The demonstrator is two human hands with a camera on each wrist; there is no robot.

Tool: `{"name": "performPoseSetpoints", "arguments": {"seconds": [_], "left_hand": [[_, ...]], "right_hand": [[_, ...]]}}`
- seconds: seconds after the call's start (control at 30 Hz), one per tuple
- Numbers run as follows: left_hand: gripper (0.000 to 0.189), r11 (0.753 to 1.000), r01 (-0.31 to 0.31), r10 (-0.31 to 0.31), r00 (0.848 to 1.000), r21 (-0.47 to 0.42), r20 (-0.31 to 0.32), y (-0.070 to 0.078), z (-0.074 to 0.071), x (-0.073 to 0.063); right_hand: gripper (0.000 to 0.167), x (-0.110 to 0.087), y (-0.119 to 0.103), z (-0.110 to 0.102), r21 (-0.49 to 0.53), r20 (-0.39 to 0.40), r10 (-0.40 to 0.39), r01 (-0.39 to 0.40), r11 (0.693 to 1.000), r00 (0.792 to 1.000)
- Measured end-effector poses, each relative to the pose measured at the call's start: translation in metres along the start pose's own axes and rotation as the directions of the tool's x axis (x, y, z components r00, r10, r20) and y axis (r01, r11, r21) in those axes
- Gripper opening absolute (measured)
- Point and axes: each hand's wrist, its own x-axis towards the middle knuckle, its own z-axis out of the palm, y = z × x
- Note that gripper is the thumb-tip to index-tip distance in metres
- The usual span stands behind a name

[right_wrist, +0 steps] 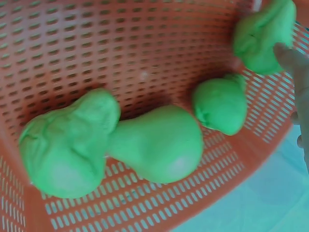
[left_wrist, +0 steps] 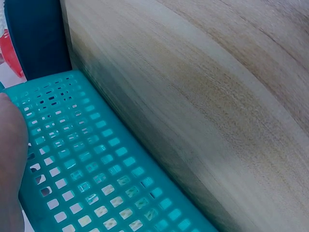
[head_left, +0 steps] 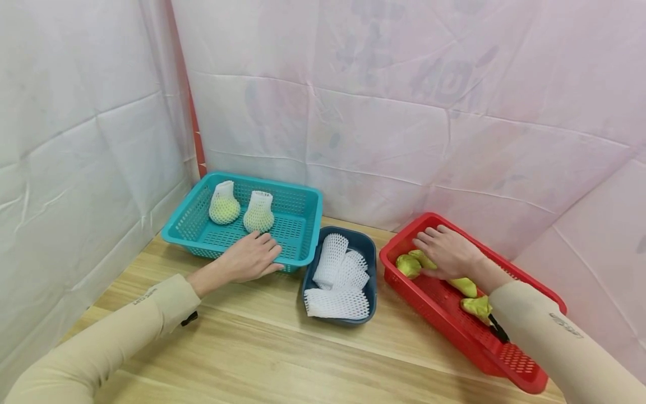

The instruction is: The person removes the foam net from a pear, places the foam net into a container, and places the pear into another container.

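Observation:
My left hand (head_left: 249, 258) rests on the front rim of a teal basket (head_left: 298, 193); part of it shows at the edge of the left wrist view. Inside are two pear-shaped fruits, a left one (head_left: 225, 209) and a right one (head_left: 259, 217), each in a white foam net. Over a red basket (head_left: 525, 275) my right hand (head_left: 446, 252) reaches down with fingers spread. In the right wrist view a fingertip touches a pear-shaped fruit (right_wrist: 263, 38), tinted green there. Other such fruits (right_wrist: 164, 145) lie nearby; my right hand and forearm partly cover them in the head view.
Between the baskets stands a navy-blue tub (head_left: 372, 264) holding several white foam net sleeves (head_left: 338, 304). All three containers stand on a wood-grain table (head_left: 282, 359). Pale cloth hangings (head_left: 378, 129) close off the back and both sides.

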Motion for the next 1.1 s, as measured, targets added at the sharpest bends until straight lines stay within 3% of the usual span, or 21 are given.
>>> {"name": "performPoseSetpoints", "arguments": {"seconds": [0.23,0.63,0.97,1.1], "left_hand": [[0.039,1.0,0.004,-0.004,1.0,0.002,0.006,0.0,0.0,0.0],[0.038,1.0,0.006,-0.006,1.0,0.002,0.004,0.0,0.0,-0.001],[0.038,1.0,0.002,-0.002,1.0,0.009,-0.006,0.0,0.0,-0.001],[0.038,1.0,0.004,-0.003,1.0,0.009,-0.004,0.0,0.0,-0.001]], "right_hand": [[0.067,-0.002,0.007,-0.02,0.041,-0.153,0.083,-0.078,0.996,0.985],[0.066,-0.006,-0.026,-0.058,0.183,-0.142,0.267,-0.239,0.954,0.953],[0.061,-0.022,-0.063,-0.064,0.301,-0.133,0.441,-0.388,0.871,0.888],[0.058,-0.026,-0.081,-0.065,0.312,-0.164,0.472,-0.408,0.858,0.866]]}}
